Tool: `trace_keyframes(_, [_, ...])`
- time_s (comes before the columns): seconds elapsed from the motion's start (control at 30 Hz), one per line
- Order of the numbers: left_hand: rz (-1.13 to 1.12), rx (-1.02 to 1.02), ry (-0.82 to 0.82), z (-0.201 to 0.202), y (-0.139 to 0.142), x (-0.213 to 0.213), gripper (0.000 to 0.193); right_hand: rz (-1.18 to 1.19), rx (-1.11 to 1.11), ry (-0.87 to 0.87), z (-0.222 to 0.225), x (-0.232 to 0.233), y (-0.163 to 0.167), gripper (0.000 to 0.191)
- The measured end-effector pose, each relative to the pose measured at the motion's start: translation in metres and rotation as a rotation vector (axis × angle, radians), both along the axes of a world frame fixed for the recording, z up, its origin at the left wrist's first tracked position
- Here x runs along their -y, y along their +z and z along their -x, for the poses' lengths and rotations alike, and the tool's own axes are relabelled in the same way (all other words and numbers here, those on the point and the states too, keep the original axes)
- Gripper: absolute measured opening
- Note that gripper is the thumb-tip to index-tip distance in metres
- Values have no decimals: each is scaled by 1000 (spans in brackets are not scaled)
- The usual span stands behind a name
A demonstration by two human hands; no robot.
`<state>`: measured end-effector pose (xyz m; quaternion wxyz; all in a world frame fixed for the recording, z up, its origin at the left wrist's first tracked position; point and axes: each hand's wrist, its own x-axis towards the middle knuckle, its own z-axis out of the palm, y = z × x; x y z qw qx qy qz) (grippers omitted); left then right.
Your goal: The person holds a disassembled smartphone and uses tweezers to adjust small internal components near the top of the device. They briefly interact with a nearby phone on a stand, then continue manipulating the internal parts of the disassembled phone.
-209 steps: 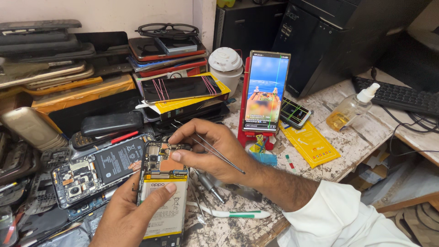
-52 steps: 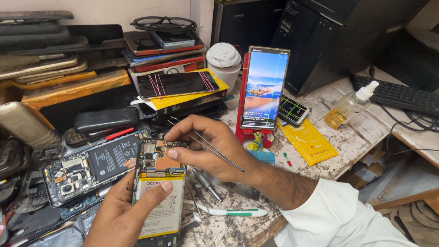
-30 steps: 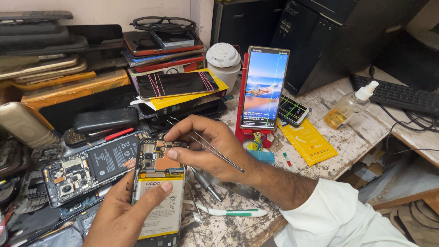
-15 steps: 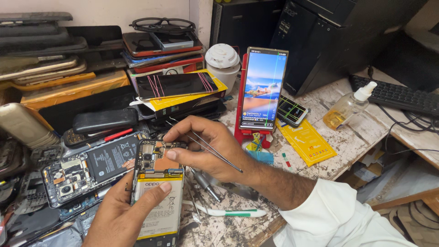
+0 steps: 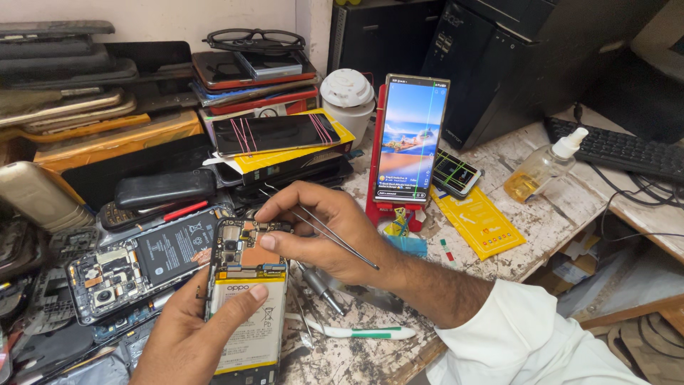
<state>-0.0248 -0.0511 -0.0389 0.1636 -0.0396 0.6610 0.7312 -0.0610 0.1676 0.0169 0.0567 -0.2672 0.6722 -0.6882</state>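
Liquid, amber and low, sits in the clear spray bottle (image 5: 536, 173) at the bench's right; the white lidded cup (image 5: 347, 95) hides whatever it holds. Your left hand (image 5: 187, 341) is cut off by the lower edge, its thumb pressed on the battery of the opened phone (image 5: 244, 299) it grips. Your right hand (image 5: 320, 232) pinches tweezers (image 5: 320, 227), forefinger tip resting on the phone's circuit board.

right hand (image 5: 324, 232) shifted slightly, tweezers (image 5: 320, 228) lowered
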Motion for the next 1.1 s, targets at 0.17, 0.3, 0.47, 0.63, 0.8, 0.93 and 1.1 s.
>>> trace_keyframes(0.17, [-128,-124,-89,1,-13,5,45,-23,-11,-11,0,0,1,29])
trace_keyframes(0.3, [-100,-75,-56,1,-16,5,46,-4,-16,0,-1,-1,1,28])
trace_keyframes(0.47, [-145,-131,-83,1,-10,3,47,1,-8,-5,-1,-2,2,28])
trace_keyframes(0.63, [-92,-86,-51,1,-15,4,45,7,-20,-5,-1,-2,1,28])
trace_keyframes(0.8, [-139,-112,-82,3,-26,9,46,2,-25,-3,0,-2,2,28])
trace_keyframes(0.93, [-135,-136,-92,3,-30,11,47,1,-21,-5,-1,0,0,28])
trace_keyframes(1.1, [-128,-146,-93,3,-29,11,48,-10,-29,-13,-1,-1,1,27])
